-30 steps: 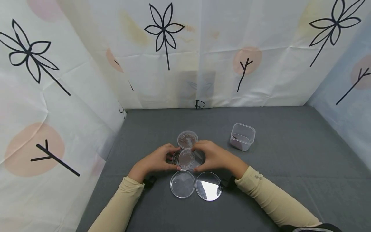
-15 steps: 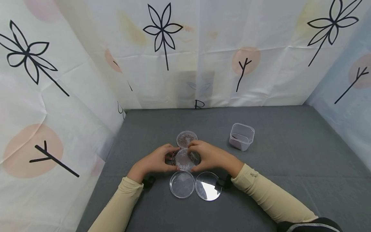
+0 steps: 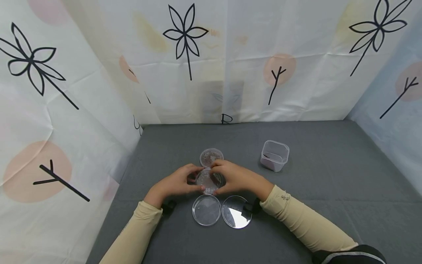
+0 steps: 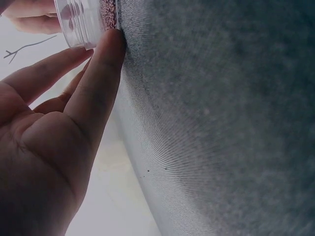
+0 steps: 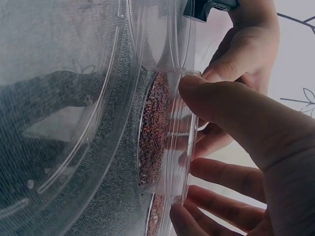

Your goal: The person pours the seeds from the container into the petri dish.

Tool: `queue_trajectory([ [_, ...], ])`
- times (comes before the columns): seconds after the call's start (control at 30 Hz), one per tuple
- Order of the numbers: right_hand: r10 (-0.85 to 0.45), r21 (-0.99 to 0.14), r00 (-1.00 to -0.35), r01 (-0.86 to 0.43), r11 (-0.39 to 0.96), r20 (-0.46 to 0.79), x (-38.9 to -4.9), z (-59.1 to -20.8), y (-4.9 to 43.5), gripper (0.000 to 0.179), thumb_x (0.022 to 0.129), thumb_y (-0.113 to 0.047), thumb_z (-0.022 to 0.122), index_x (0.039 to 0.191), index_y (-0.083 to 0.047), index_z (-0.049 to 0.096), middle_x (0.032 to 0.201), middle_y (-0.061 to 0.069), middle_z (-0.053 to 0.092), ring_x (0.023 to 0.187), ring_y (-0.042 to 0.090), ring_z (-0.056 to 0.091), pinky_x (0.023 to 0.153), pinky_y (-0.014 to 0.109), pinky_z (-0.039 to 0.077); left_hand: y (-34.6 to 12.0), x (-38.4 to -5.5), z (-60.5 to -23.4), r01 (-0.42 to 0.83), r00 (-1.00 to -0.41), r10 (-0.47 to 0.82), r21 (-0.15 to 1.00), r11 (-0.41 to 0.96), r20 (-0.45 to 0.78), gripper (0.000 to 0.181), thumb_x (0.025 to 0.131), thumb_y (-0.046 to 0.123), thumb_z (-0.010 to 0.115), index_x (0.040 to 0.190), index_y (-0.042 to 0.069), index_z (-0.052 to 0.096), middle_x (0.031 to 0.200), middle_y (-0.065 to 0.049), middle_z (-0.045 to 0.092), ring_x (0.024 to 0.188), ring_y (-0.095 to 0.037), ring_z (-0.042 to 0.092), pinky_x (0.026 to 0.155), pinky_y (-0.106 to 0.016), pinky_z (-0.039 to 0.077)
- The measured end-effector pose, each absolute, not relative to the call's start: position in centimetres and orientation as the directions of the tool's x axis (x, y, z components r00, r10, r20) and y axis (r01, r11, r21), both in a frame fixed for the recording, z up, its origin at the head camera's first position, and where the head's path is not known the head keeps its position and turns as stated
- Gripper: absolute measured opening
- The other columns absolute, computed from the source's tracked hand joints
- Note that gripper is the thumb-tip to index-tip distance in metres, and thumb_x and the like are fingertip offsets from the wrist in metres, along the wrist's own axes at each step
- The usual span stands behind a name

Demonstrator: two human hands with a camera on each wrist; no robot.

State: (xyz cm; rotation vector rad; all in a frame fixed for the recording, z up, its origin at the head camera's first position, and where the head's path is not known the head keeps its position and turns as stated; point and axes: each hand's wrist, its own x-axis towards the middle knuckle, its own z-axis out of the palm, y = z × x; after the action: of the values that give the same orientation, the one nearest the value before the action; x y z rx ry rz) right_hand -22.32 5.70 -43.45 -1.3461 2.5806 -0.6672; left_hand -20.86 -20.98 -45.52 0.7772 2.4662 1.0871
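A clear round petri dish [image 3: 205, 182] with reddish-brown grains [image 5: 155, 132] lies between the hands. My left hand [image 3: 178, 180] holds its left side, thumb low in front and fingers behind, as the left wrist view shows at the dish wall [image 4: 78, 22]. My right hand [image 3: 242, 178] pinches a clear round lid [image 5: 183, 142] by its edge, thumb on one side and fingers on the other. This lid overlaps the top of the grain-filled dish. Directly behind stands a second petri dish [image 3: 210, 157] with similar grains, partly covered by the right fingers.
Two clear round dish pieces [image 3: 206, 211] lie side by side nearer the body, the right one reflecting light. A clear square plastic container [image 3: 275, 156] stands at the back right. Patterned white cloth [image 3: 227, 73] walls surround the grey table [image 3: 313, 176].
My right hand has moved left with the lid, bringing it from right of the dish to over it. My left hand has stayed nearly still at the dish.
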Motion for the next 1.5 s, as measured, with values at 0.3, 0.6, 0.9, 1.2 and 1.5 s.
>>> queue_trajectory([
  [0.3, -0.809, -0.473, -0.586, -0.727, 0.497, 0.05, -22.4, -43.4, 5.5, 0.059, 0.087, -0.034, 0.09, 0.133, -0.003, 0.07, 0.138, 0.011, 0.059, 0.125, 0.026, 0.062, 0.105, 0.043, 0.057, -21.0, -20.8, -45.2, 0.32, -0.792, 0.601, 0.766, 0.557, -0.107, 0.074, 0.097, 0.028, 0.081, 0.158, 0.003, 0.047, 0.132, -0.016, 0.058, 0.126, -0.03, 0.06, 0.105, -0.035, 0.06],
  [0.6, -0.816, -0.486, -0.577, -0.726, 0.486, 0.046, -22.4, -43.3, 5.4, 0.056, 0.088, -0.033, 0.09, 0.131, -0.003, 0.07, 0.139, 0.013, 0.059, 0.124, 0.026, 0.061, 0.103, 0.043, 0.057, -21.0, -20.7, -45.1, 0.316, -0.792, 0.599, 0.762, 0.566, -0.117, 0.075, 0.095, 0.026, 0.083, 0.158, 0.003, 0.048, 0.133, -0.015, 0.058, 0.128, -0.031, 0.061, 0.105, -0.036, 0.06],
  [0.9, -0.82, -0.505, -0.572, -0.715, 0.483, 0.026, -22.2, -43.3, 5.5, 0.053, 0.089, -0.029, 0.089, 0.13, -0.002, 0.07, 0.142, 0.017, 0.058, 0.129, 0.03, 0.06, 0.108, 0.047, 0.056, -20.9, -20.9, -45.3, 0.334, -0.789, 0.606, 0.755, 0.564, -0.104, 0.073, 0.093, 0.025, 0.085, 0.154, 0.002, 0.053, 0.128, -0.014, 0.058, 0.125, -0.029, 0.061, 0.104, -0.035, 0.061],
  [1.2, -0.818, -0.486, -0.575, -0.719, 0.497, 0.015, -22.2, -43.2, 5.8, 0.054, 0.09, -0.029, 0.088, 0.133, -0.001, 0.069, 0.141, 0.016, 0.058, 0.129, 0.03, 0.06, 0.108, 0.047, 0.056, -20.8, -20.9, -45.3, 0.328, -0.792, 0.601, 0.759, 0.562, -0.103, 0.071, 0.094, 0.024, 0.085, 0.154, 0.001, 0.053, 0.131, -0.015, 0.058, 0.126, -0.03, 0.061, 0.104, -0.031, 0.06],
  [1.5, -0.798, -0.494, -0.595, -0.726, 0.479, 0.1, -21.6, -42.5, 8.1, 0.052, 0.09, -0.022, 0.087, 0.132, 0.003, 0.068, 0.138, 0.02, 0.06, 0.129, 0.033, 0.062, 0.11, 0.05, 0.055, -21.2, -20.9, -45.2, 0.328, -0.797, 0.597, 0.765, 0.554, -0.091, 0.069, 0.097, 0.025, 0.081, 0.152, -0.005, 0.052, 0.131, -0.018, 0.06, 0.124, -0.031, 0.064, 0.104, -0.034, 0.06],
])
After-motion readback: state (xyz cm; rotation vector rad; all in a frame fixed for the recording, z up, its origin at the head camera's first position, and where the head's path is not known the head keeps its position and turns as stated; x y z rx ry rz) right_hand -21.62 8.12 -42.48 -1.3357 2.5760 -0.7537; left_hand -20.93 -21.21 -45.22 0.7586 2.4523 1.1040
